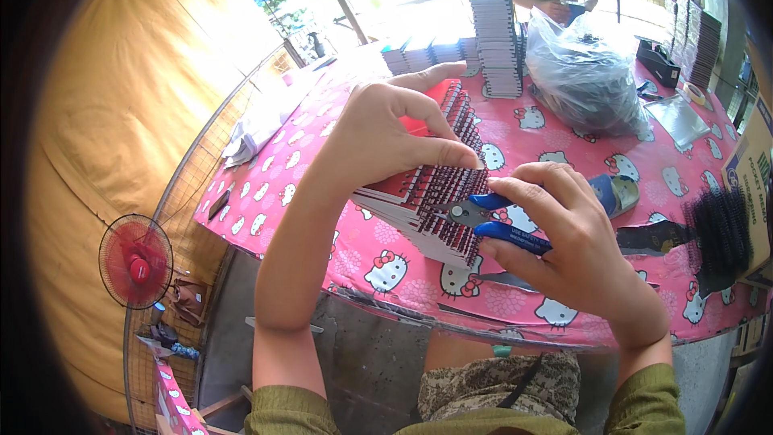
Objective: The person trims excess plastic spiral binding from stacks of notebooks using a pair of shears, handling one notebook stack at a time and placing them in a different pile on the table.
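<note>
Gripping notebook stack (419, 193) tight, left hand (386, 137); right hand (564, 234) closed around blue-handled pliers (483, 213), tips at wire binding.

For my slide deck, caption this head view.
Left hand steadies spiral-bound notebooks while right hand applies blue-handled pliers to the wire binding.

The table's cloth (555, 141) is pink, strewn with white cartoon cats wearing red bows, among paler pink flower rounds. The stack of notebooks (415, 193) under the left hand (378, 141) shows a red cover, white page edges and black spiral wire. The pliers (491, 221) in the right hand (576, 250) have bright blue grips and grey metal jaws. Both sleeves (644, 407) are olive green. The plastic bag (580, 72) is clear and glossy over dark contents. The fan (135, 262) is red, against an ochre-yellow tarpaulin (113, 105). The loose wire coils (717, 229) are black.
</note>
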A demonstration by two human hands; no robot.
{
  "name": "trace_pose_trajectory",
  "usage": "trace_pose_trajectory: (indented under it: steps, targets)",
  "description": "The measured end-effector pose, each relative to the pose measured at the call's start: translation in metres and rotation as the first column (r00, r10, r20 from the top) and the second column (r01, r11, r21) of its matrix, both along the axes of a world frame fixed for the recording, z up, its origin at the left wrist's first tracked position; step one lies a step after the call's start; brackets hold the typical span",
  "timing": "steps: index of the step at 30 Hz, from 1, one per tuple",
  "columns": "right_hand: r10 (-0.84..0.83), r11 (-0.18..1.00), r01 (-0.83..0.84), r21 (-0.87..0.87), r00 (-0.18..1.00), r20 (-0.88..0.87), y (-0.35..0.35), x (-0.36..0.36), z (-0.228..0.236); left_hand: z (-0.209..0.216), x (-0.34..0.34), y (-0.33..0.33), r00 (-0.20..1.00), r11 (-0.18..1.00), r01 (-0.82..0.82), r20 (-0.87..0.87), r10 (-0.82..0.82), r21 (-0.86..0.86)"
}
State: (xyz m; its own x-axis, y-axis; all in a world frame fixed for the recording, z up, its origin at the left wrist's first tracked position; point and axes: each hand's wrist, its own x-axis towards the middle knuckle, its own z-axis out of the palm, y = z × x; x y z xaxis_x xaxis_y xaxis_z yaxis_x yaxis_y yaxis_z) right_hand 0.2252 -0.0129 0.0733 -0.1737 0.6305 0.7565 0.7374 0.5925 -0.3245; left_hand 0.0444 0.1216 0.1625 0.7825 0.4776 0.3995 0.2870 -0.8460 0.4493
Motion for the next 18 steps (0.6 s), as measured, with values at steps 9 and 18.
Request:
trace_pose_trajectory:
  steps: [9, 18]
  targets:
    - [-0.016, 0.999, 0.016, 0.032, 1.000, 0.018, 0.006, -0.007, 0.004, -0.003, -0.001, 0.003, 0.999, 0.997, -0.017, -0.043, 0.014, -0.077]
    - [0.180, 0.601, -0.476, -0.642, 0.863, -0.472, 0.031, 0.010, 0.020, -0.009, -0.001, 0.009, 0.985, 0.993, 0.084, -0.156, -0.071, 0.078]
